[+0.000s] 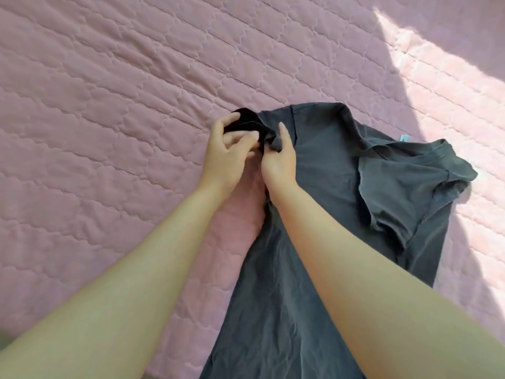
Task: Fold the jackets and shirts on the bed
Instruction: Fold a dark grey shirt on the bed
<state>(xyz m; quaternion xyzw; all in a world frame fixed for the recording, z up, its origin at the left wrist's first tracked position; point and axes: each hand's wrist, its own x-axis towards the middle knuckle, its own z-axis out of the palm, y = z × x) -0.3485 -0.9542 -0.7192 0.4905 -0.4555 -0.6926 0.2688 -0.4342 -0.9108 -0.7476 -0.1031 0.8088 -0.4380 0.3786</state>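
A dark grey shirt [333, 203] lies spread on the pink quilted bed [109, 119], its collar and a small blue label at the right and its body running down to the bottom edge of the view. Its left sleeve is bunched up at the shirt's upper left corner. My left hand [229, 149] curls its fingers round that dark bunched sleeve. My right hand [280, 154] pinches the sleeve fabric right beside it, with the index finger stretched out over the shirt. Both forearms reach in from the bottom.
The pink quilt fills the whole view around the shirt. A bright patch of sunlight [451, 91] falls across the right side of the bed and touches the shirt's collar end.
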